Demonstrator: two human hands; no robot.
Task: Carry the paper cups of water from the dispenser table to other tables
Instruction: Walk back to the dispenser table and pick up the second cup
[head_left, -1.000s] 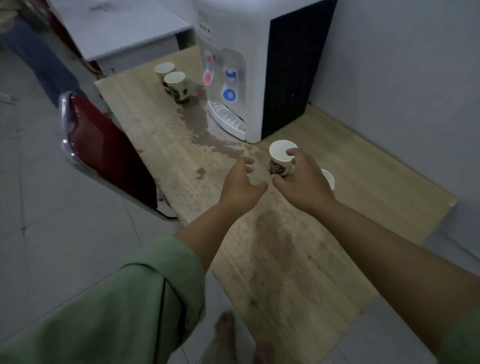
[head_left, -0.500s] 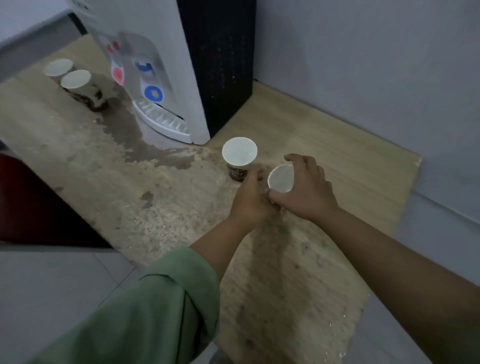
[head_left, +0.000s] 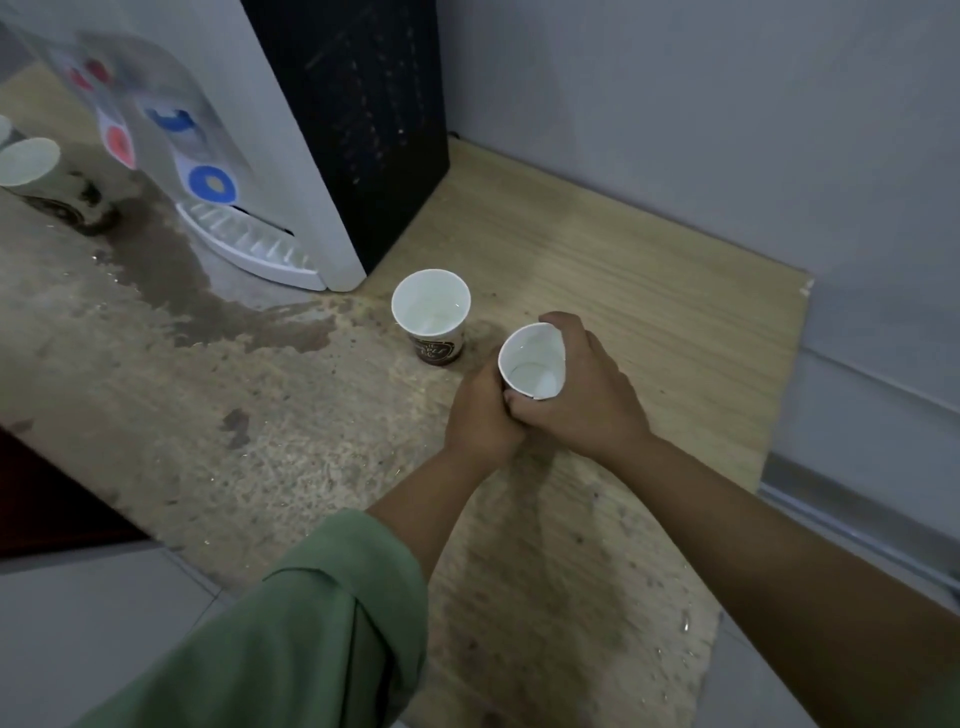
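Observation:
Both of my hands wrap one white paper cup (head_left: 532, 364) holding a little water, just above the wooden dispenser table (head_left: 649, 291). My right hand (head_left: 582, 395) grips its right side and my left hand (head_left: 483, 415) presses against its left side from below. A second paper cup (head_left: 431, 312) with a brown printed base stands upright on the table just left of it, in front of the white water dispenser (head_left: 249, 156). Two more cups (head_left: 31, 166) stand at the far left edge of the view.
A dark wet spill (head_left: 197, 291) spreads across the tabletop from the dispenser's drip tray (head_left: 244, 244). A grey wall (head_left: 727, 104) borders the table at the back and right. A dark red chair (head_left: 47, 499) sits at the lower left, over grey floor tiles.
My right hand left the standing cup and took the cup to its right. My left hand closed in beside it. The view shifted right and closer.

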